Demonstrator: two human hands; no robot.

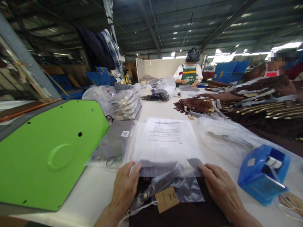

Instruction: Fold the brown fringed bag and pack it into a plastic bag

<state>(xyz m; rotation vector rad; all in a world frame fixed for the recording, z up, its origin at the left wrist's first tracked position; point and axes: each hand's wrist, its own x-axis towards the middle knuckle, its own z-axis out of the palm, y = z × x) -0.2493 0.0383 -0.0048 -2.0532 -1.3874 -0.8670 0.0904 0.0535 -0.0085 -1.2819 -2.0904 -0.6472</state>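
Note:
A clear plastic bag point(165, 142) printed with lines of dark text lies in front of me, its near edge over a brown fabric article point(175, 216). My left hand point(125, 184) grips the left corner of that edge between thumb and fingers. At the opposite corner, my right hand point(216, 183) grips the bag in the same way. Between my hands, a dark strap point(158, 184) wrapped in clear plastic lies slantwise across the brown article. A tan cardboard tag point(167, 199) on a white cord rests below the strap.
To the left stand a large green panel point(54, 154) and a bagged grey article point(113, 138) with a barcode label. A blue tape dispenser point(262, 173) sits at right. Brown fringed articles point(201, 102) are piled behind it. Across the table, a person in a green apron point(188, 75) works.

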